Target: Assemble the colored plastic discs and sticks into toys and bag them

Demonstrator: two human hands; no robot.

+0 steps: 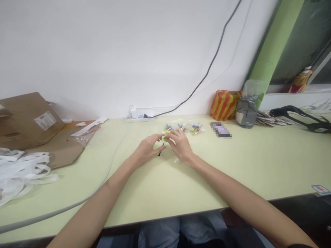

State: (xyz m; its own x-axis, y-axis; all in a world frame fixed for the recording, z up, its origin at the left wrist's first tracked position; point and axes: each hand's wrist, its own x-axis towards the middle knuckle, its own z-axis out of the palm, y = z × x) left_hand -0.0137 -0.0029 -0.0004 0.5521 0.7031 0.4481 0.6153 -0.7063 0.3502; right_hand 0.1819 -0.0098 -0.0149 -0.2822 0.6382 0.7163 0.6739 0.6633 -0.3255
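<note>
My right hand is closed in a pinch on a small bright green plastic piece. Opposite it, my left hand has its fingertips close by the same piece, with a gap between its thumb and fingers; whether they touch the piece is too small to tell. By the left thumb there is a thin black piece, and another bit of green shows in the gap. A small white piece lies below my right palm. Just beyond the hands are clear bags of coloured plastic pieces, partly covered by my fingers.
A power strip with a dark cable stands against the wall. Cardboard and white strips fill the left side, where a grey cable crosses the table. At right are a phone, a striped bag and a grey bag.
</note>
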